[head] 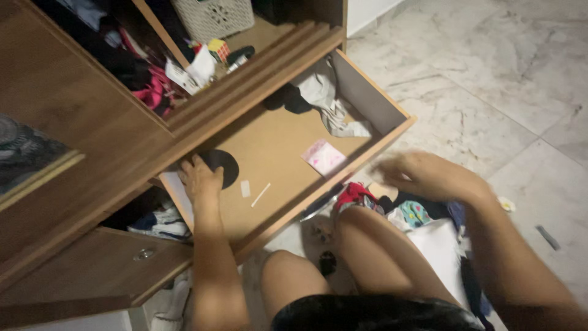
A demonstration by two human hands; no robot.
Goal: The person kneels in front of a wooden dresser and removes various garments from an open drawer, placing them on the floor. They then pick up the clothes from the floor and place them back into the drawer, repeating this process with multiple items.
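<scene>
My left hand point(199, 178) rests inside an open wooden drawer point(392, 132), fingers down on a round black disc point(225, 164) at its back left. My right hand point(413, 175) is blurred, hovering over a heap of small clothes point(416, 214) on the floor in front of the drawer; whether it grips anything cannot be told. In the drawer lie a pink-and-white packet point(323, 157), a thin white stick point(260, 195), a small white slip point(245, 188), grey and black garments point(321, 92). My bare knees point(361, 245) are below.
A wooden wardrobe point(79, 92) stands at left with a shelf holding a woven basket point(211, 17), a colourful cube point(218, 49) and pink cloth point(153, 92). A lower door point(104, 263) hangs open. Marble floor tiles point(490, 92) spread to the right.
</scene>
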